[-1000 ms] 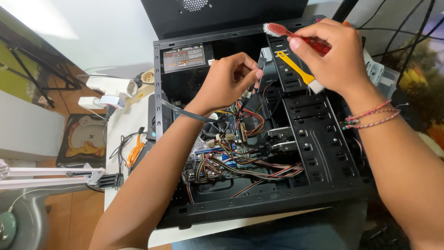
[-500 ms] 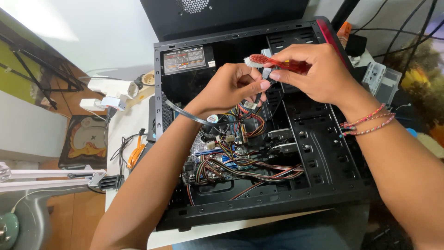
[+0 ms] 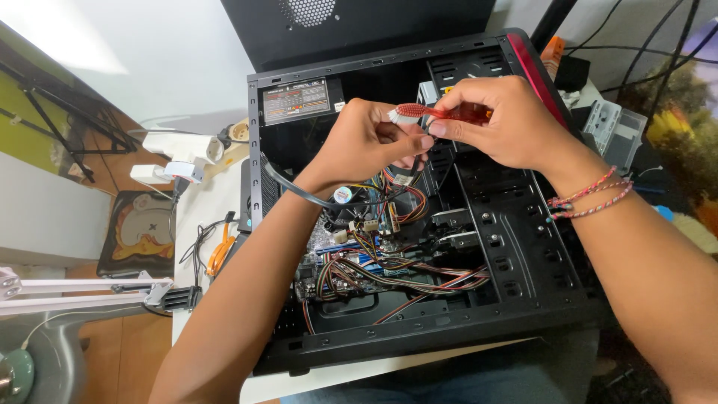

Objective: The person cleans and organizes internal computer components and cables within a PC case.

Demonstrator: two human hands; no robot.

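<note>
— Where the red brush (image 3: 441, 114) is held, above the open computer case (image 3: 523, 247), how is it lying?

— Roughly level, long axis left-right, bristles pointing left. Its handle is pinched by the right hand (image 3: 508, 123); the left hand (image 3: 366, 146) is curled at the bristles. Cleaning seems underway; careful lowering among the cables (image 3: 389, 269) is called for.

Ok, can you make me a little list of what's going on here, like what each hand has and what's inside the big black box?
Left hand: over the computer case, fingertips at the brush's bristle end
Right hand: holds a red toothbrush by the handle
Case: black, lying open on a white table
Inside: many coloured wires over a circuit board
Beside it: orange-handled pliers
Right wrist: string bracelets
</note>
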